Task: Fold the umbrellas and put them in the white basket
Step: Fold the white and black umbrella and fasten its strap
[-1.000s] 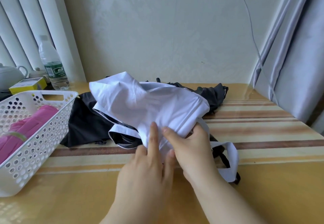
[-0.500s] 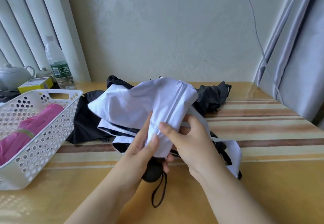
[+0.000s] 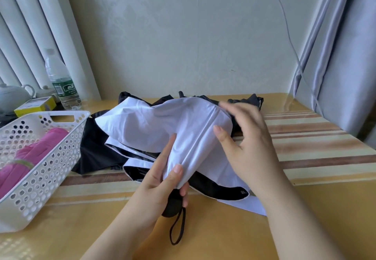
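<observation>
Mid-fold, the left hand [image 3: 162, 180] gripped the white umbrella [image 3: 162, 123] near its handle while the spread right hand [image 3: 246, 137] smoothed canopy at one o'clock; wrapping pleats seemed next

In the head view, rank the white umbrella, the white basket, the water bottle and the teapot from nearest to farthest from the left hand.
1. white umbrella: gripped by the left hand near its black handle.
2. white basket: to the left, on the table.
3. water bottle: far left, behind the basket.
4. teapot: at the far-left edge, beyond the bottle.
</observation>
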The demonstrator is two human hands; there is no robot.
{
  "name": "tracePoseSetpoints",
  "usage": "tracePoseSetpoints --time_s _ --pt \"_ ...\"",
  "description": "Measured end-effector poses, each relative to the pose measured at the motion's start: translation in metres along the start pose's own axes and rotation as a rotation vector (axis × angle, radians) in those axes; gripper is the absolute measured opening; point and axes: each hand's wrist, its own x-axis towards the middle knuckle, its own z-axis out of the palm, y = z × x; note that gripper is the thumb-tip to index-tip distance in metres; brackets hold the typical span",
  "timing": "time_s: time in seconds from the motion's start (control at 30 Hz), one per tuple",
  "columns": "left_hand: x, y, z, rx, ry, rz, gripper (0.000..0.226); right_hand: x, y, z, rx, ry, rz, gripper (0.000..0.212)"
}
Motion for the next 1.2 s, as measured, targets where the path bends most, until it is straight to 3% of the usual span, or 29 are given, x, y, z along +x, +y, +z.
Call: tracePoseSetpoints --time_s 0.07,0.27,0.37,0.47,0.63,0.73,0.83,1.0,1.07,1.13,1.2 --pt "-0.002 0.002 -0.001 0.035 -0.015 -0.025 0.063 0.002 0.005 -0.003 0.072 -0.097 0.022 0.039" --pt "-0.007 0.016 0.001 0.101 -0.053 -0.09 0.051 0.009 0.011 -0.018 0.238 -0.143 -0.02 0.018" --pt "-0.008 0.02 0.002 0.144 -0.061 -0.113 0.05 0.008 0.008 -0.021 0.404 -0.216 0.113 0.014" --pt "-0.008 0.02 0.005 0.174 -0.099 -0.091 0.053 0.009 0.006 -0.02 0.294 -0.169 0.14 0.006" --pt "-0.007 0.014 0.008 0.156 -0.196 -0.071 0.054 0.008 0.001 -0.019 0.277 -0.058 0.164 0.011" --pt "-0.008 0.016 0.015 0.148 -0.139 -0.059 0.049 0.008 0.001 -0.016 0.221 0.0 0.247 0.01" --pt "-0.011 0.023 0.022 0.203 -0.039 -0.082 0.066 0.007 0.002 -0.016 0.223 0.0 0.3 0.009" --pt "-0.014 0.025 0.024 0.287 -0.063 -0.017 0.066 0.006 0.004 -0.013 0.179 0.027 0.367 0.012" --pt "-0.012 0.025 0.024 0.299 -0.087 0.001 0.059 0.004 0.003 -0.008 0.017 0.143 0.284 0.017" --pt "-0.01 0.025 0.024 0.278 -0.097 0.012 0.053 0.004 0.0 -0.005 -0.173 0.226 0.025 0.012" --pt "-0.008 0.026 0.023 0.263 -0.081 -0.001 0.053 0.003 -0.002 0.001 -0.214 0.119 -0.221 0.008"
